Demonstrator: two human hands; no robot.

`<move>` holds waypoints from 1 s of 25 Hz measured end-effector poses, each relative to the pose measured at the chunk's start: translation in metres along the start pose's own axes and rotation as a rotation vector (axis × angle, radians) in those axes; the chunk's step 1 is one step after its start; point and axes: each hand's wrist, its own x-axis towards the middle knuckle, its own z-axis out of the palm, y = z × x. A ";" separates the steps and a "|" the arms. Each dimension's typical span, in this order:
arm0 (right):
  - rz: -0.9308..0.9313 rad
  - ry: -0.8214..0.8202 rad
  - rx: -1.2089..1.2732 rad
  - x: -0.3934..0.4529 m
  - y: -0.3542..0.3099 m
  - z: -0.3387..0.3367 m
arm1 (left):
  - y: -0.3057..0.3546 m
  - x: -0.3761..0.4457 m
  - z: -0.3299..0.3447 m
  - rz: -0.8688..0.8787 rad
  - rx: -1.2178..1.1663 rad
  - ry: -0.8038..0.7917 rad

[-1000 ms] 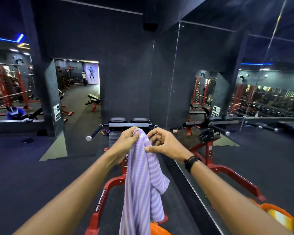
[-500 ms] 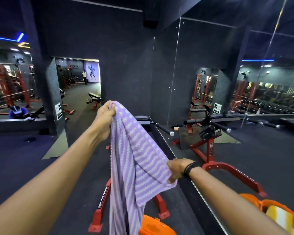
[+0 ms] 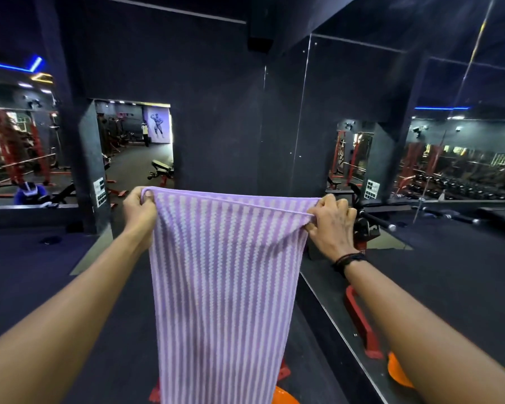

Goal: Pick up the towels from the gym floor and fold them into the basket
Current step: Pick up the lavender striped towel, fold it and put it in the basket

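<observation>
From a bunched hang 1 second ago, the purple striped towel (image 3: 222,287) is now spread flat between 2 pinching grips — left hand (image 3: 139,211) and right hand (image 3: 330,225) on its top corners — hanging below them, likely ready for folding.

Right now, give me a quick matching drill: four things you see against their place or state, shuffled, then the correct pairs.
Things:
1. left hand
2. right hand
3. towel
4. orange basket

States:
A. hangs spread out, striped purple and white
B. grips the towel's upper right corner
C. low, partly hidden under the towel's bottom
D. grips the towel's upper left corner

Pairs: 1-D, 2-B, 3-A, 4-C
</observation>
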 end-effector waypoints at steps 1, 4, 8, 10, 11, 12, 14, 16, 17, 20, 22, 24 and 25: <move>-0.044 0.036 0.015 0.004 0.003 0.000 | -0.001 0.006 -0.003 -0.015 0.016 0.047; -0.154 0.079 0.093 0.013 0.020 0.000 | -0.012 0.024 -0.014 -0.058 0.011 0.102; -0.081 -0.256 0.611 0.009 0.021 -0.002 | -0.032 0.026 -0.019 -0.085 -0.016 0.098; 0.080 -0.213 0.791 0.009 0.021 0.001 | -0.032 0.018 -0.018 -0.062 0.011 0.144; 0.176 -0.185 0.875 0.008 0.023 0.006 | -0.032 0.014 -0.018 -0.047 0.022 0.142; 0.261 -0.179 0.909 0.004 0.025 0.010 | -0.029 0.007 -0.019 -0.041 0.040 0.102; 0.327 -0.265 0.905 -0.006 0.027 0.016 | -0.023 -0.008 -0.024 -0.077 0.127 -0.115; 0.287 -0.516 0.957 -0.001 0.032 0.003 | -0.003 -0.016 -0.026 -0.204 0.252 -0.422; 0.281 -0.597 1.008 0.010 0.036 -0.006 | 0.012 -0.015 -0.024 -0.218 0.253 -0.492; 0.334 -0.434 1.328 0.052 0.044 -0.032 | 0.053 0.006 -0.013 -0.098 -0.177 -0.395; 0.306 -0.577 1.345 0.043 0.035 -0.026 | 0.053 0.001 -0.008 -0.085 -0.074 -0.570; 0.312 -0.745 1.314 0.003 0.032 0.000 | 0.019 -0.020 -0.014 -0.185 0.150 -0.675; 0.349 -0.772 1.321 -0.014 0.032 0.006 | 0.003 -0.027 -0.020 -0.259 0.170 -0.705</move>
